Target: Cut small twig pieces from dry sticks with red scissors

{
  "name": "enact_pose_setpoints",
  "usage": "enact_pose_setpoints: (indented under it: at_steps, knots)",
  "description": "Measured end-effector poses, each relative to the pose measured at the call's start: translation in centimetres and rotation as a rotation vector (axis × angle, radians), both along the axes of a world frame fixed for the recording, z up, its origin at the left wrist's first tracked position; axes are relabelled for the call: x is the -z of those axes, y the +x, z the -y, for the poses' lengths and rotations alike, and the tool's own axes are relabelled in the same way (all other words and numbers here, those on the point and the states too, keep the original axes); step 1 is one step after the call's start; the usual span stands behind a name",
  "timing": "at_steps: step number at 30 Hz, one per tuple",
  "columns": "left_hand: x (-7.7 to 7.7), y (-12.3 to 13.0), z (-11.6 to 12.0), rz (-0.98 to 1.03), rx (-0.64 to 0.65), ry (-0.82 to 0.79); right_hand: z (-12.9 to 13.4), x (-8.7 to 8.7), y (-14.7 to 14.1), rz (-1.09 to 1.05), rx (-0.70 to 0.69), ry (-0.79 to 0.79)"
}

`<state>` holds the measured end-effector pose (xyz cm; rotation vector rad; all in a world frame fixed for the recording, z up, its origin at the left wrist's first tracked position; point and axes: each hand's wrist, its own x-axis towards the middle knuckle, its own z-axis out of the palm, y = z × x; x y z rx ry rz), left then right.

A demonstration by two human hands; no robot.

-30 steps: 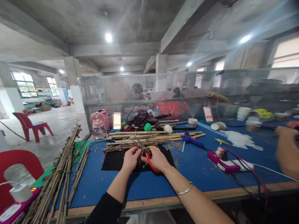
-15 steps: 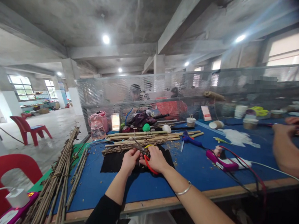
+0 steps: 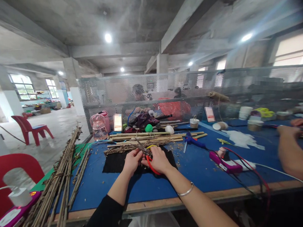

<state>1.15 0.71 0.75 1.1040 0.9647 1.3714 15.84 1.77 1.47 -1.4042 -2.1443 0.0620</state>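
My right hand (image 3: 160, 160) is closed around scissors (image 3: 142, 148) with red and yellow handles, their blades pointing up and to the left. Beside it, my left hand (image 3: 131, 163) is pinched closed near the blades; whatever lies in its fingers is too small to make out. Both hands are over a black cloth (image 3: 111, 162) on the blue table (image 3: 95, 189). Just beyond them, a bundle of thin dry twigs (image 3: 117, 149) lies along the cloth's far edge, with thicker pale sticks (image 3: 160, 140) behind.
Long dry stalks (image 3: 60, 176) lie tied at the left edge. A blue glue gun (image 3: 194, 142) and a purple power strip (image 3: 225, 162) with cables sit to the right. Another person's arm (image 3: 291, 149) rests at far right. A mesh partition (image 3: 111, 90) stands behind.
The view has shifted very slightly. Both hands stay in nearly the same place, with the scissors still in the right hand.
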Motion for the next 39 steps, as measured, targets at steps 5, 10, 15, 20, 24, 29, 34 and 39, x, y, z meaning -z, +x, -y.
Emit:
enact_pose_setpoints:
  at_steps: [5,10,15,20,24,29,34,39]
  knots:
    - [-0.10,0.10,0.06,-0.014,-0.007,-0.025,0.02,0.00,0.14,0.024,0.008,0.027]
    - [0.04,0.13,0.07,-0.002,0.013,-0.046,0.15,-0.17,0.05,0.035,0.037,-0.085]
    - [-0.21,-0.03,0.14,0.009,-0.010,-0.057,0.53,-0.59,-0.31,0.040,0.107,-0.150]
    - [-0.63,-0.16,0.38,0.024,-0.009,-0.076,0.53,-0.59,-0.19,0.035,0.113,-0.192]
    - [-0.51,-0.23,0.31,0.026,-0.016,-0.072,0.35,-0.35,0.00,0.030,0.099,-0.195]
    - [-0.37,-0.36,0.20,-0.023,-0.046,-0.010,0.15,-0.21,0.08,0.011,0.097,-0.182]
    - [-0.42,-0.45,0.10,-0.073,-0.133,-0.013,-0.13,-0.14,0.17,0.013,0.106,-0.191]
    - [-0.12,-0.61,-0.39,-0.084,-0.257,0.009,-0.36,-0.14,0.27,0.025,0.131,-0.116]
